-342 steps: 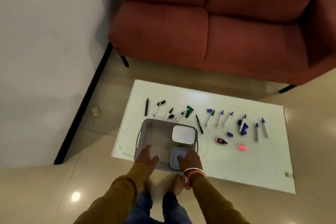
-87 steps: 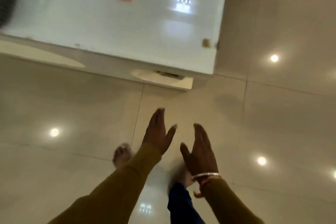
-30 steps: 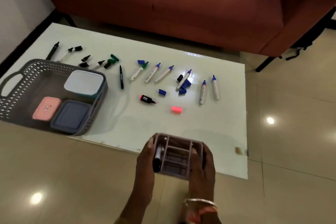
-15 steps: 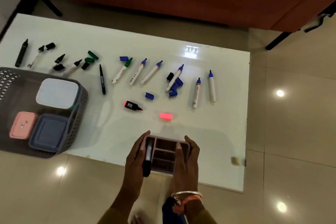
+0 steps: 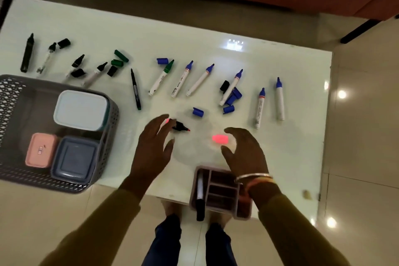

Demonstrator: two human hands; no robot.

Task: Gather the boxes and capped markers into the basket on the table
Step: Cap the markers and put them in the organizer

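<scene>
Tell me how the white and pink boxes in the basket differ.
The white box is clearly larger than the pink box. The white box sits farther back; the pink box nearer, beside the blue-grey box. The pink box's lid bears a small mark; the white box's is plain. Both lie flat in the basket.

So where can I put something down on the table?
Free: the near right corner of the table, beside the organizer, and the far strip behind the markers. Crowded: the middle row of markers and loose caps.
</scene>
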